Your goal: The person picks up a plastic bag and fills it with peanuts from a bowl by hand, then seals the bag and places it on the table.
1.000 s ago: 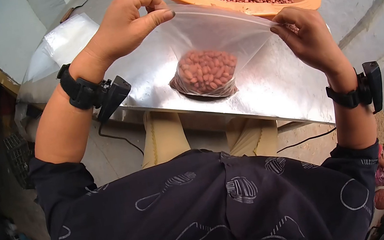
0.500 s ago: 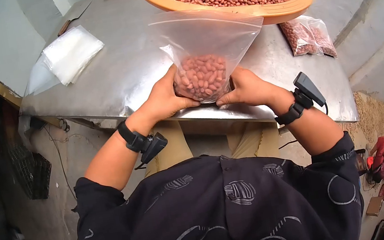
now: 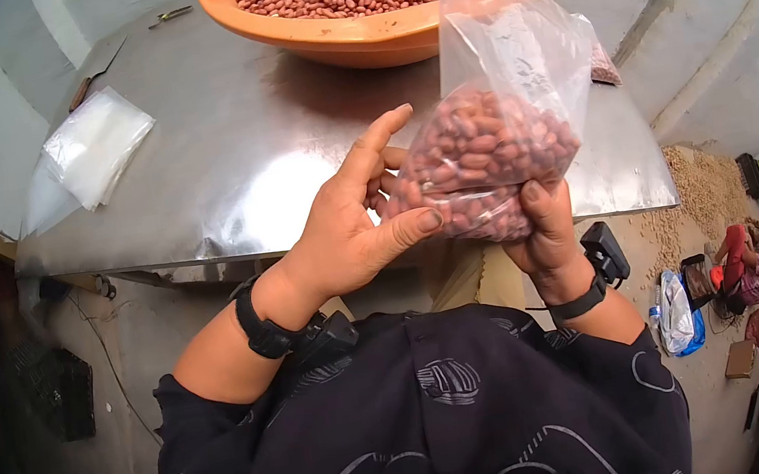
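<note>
A clear plastic bag [image 3: 485, 144] with reddish peanuts in its lower part is raised off the table and tilted. My right hand [image 3: 544, 229] grips its bottom right corner, thumb in front. My left hand [image 3: 354, 206] is open at the bag's left side, fingers spread, with the thumb tip near or against the plastic. Behind the bag, an orange basin [image 3: 335, 31] holds many loose peanuts. The upper part of the bag stands up without peanuts and overlaps the basin's right side.
On the metal table [image 3: 209, 115] lie a stack of clear bags [image 3: 98, 143] at the left, a knife [image 3: 94, 76] and a small metal tool [image 3: 170, 16]. A filled bag [image 3: 604, 64] is partly hidden at the right. A person [image 3: 756, 269] sits far right.
The peanut bag has been lifted from the table and turned, moving right. My left hand has opened beside it, while my right hand has shifted under its lower corner. The view has shifted slightly.
</note>
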Available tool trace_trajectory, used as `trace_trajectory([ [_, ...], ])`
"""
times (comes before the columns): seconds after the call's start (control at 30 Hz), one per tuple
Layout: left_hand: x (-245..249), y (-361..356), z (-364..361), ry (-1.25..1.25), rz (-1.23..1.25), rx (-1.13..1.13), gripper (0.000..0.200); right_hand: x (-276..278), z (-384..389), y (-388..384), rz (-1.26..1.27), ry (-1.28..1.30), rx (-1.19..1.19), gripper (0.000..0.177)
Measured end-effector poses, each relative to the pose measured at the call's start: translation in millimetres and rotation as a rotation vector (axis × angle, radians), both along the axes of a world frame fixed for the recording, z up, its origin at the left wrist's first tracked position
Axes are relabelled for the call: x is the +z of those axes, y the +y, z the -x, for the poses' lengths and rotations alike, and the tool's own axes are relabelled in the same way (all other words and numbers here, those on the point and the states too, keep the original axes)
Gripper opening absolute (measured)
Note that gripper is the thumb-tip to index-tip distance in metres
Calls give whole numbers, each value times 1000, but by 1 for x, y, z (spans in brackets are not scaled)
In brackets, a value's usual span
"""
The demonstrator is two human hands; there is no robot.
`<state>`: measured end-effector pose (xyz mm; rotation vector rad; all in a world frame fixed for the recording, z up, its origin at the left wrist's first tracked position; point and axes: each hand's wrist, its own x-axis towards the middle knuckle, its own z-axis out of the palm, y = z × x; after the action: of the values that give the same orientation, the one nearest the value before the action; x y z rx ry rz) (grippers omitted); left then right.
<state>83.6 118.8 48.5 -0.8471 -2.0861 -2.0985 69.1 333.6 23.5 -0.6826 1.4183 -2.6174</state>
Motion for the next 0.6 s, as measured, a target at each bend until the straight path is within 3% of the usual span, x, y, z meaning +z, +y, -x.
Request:
trace_trajectory([
  [0.13, -21, -10, 6, 124, 339, 161, 63, 18, -3, 67, 13, -75, -206, 55],
  [0.3, -49, -27, 23, 188, 433, 450, 44, 27, 16, 151, -266, -259, -479, 33],
  [0.6, -58, -30, 29, 163, 468, 541, 41, 74, 128, 214, -510, -107, -524, 40],
])
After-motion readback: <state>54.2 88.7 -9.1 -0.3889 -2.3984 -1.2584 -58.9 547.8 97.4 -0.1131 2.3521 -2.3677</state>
